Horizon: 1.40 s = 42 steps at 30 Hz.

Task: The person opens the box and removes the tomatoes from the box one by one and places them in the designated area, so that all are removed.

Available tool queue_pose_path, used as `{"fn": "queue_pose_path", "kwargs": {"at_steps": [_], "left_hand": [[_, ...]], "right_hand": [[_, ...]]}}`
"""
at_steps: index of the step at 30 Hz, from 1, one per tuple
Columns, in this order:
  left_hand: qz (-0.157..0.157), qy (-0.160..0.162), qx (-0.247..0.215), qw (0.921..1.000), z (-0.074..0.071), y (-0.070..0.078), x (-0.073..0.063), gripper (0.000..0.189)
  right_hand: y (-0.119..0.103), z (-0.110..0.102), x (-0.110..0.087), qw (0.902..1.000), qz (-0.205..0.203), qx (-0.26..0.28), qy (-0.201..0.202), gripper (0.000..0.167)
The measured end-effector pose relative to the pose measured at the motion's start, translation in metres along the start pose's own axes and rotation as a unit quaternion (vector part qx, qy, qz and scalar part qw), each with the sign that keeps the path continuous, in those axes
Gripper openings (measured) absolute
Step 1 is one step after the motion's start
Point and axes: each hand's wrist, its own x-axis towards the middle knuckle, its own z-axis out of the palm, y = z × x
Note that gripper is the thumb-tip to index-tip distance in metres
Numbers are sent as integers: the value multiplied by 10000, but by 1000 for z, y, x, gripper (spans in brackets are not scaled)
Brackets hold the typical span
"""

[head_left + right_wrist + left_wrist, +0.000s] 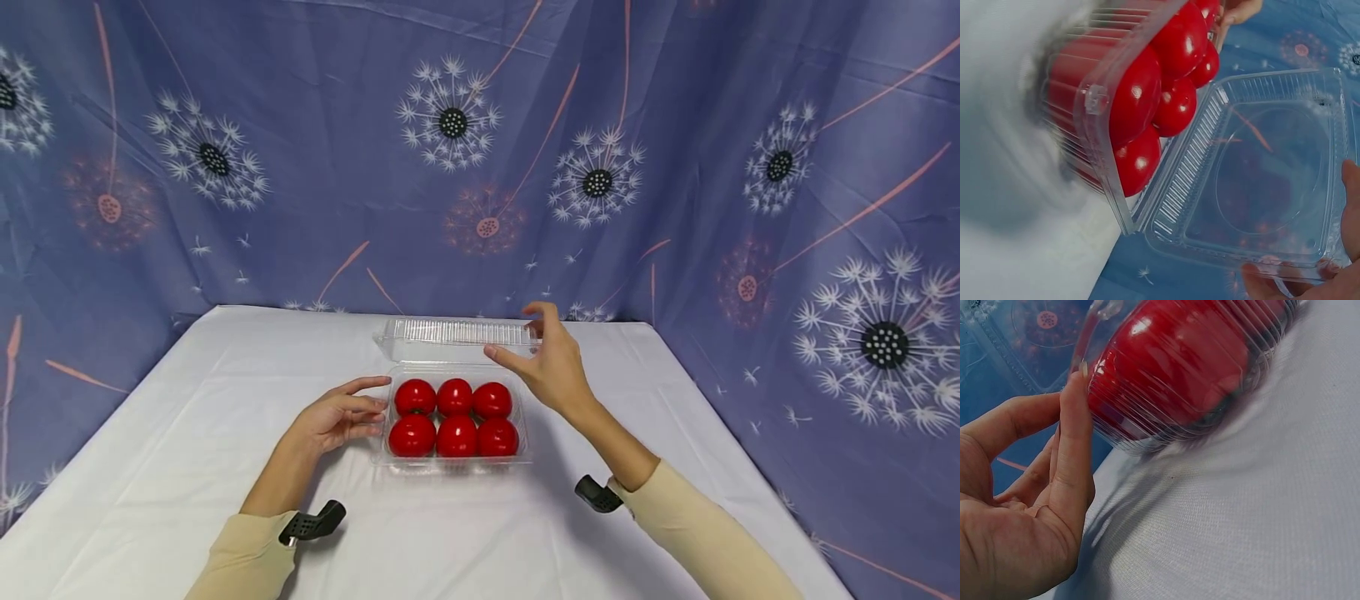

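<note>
A clear plastic clamshell box (453,463) stands on the white cloth with its lid raised. Several glossy red tomatoes (457,436) fill its base in two rows. My left hand (337,417) is at the box's left side, fingers extended and fingertips at the rim; the left wrist view shows these fingers (1074,437) against the ribbed wall. At the far side, my right hand (551,367) holds the hinged lid (457,333) by its right end, thumb and fingers spread around the edge. In the right wrist view the lid (1266,169) stands tilted back from the tomatoes.
A white cloth (187,417) covers the table under the box. Blue curtains (337,167) with dandelion prints hang behind the table and along both sides. Each wrist carries a black camera mount (313,523) by a beige sleeve (251,554).
</note>
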Motion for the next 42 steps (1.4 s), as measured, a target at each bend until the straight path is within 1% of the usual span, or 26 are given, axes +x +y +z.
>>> {"fn": "queue_pose_path", "kwargs": {"at_steps": [4,9,13,16,21,26,28,32,36,42], "left_hand": [[-6,28,34,10000,1,0,0,44],[3,45,39,10000,2,0,-1,48],[-13,55,57,10000,1,0,-1,51],[-9,39,61,10000,1,0,-2,52],[18,30,60,10000,2,0,-2,49],[14,141,72,9999,2,-1,0,45],[4,183,63,9998,2,-1,0,44],[-22,121,76,9999,1,-2,0,46],[-15,86,130,9999,1,-1,-1,50],[-4,135,187,9997,-2,-1,1,49]], "right_hand": [[2,-2,3,9998,80,165,96,69],[5,-3,7,9985,261,468,118,59],[7,-4,12,9973,354,632,126,56],[9,-4,15,9969,410,660,124,57],[11,-5,21,9954,643,707,46,60],[13,-6,28,9909,952,952,-76,62],[15,-6,30,9887,1021,1092,-121,60],[21,-2,34,9865,1068,1230,-172,51],[28,1,36,9855,1079,1305,-121,44],[37,9,31,9839,1062,1432,-97,46]]}}
